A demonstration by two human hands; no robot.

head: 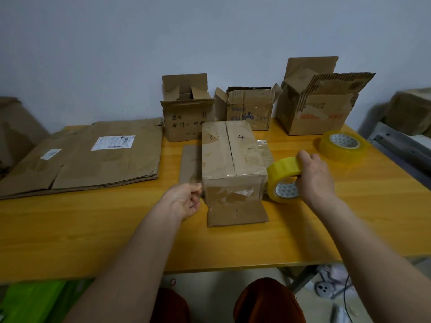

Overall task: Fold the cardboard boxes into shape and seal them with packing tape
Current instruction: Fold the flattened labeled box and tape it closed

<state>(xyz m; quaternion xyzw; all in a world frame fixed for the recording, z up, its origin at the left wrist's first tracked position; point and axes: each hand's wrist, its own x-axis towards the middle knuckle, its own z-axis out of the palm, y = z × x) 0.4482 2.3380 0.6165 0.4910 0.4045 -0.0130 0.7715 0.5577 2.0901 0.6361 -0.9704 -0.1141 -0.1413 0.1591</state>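
Box (pixel 233 157) is sitting mid-table with flaps untaped while my right hand (pixel 312 176) is gripping the tape roll (pixel 283 180) beside it and my left hand (pixel 186 201) is pinching the tape end, ready for sealing.

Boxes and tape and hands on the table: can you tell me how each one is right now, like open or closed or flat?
Middle box: top flaps closed, near flap folded down flat on the table.
Three back boxes: standing, tops open.
Flat cardboard: unfolded, lying flat.
Tape roll: on edge, in the right hand's grip.
Spare tape roll: lying flat, untouched.
Right hand: gripping the tape roll.
Left hand: fingers curled beside the box; anything pinched is unclear.
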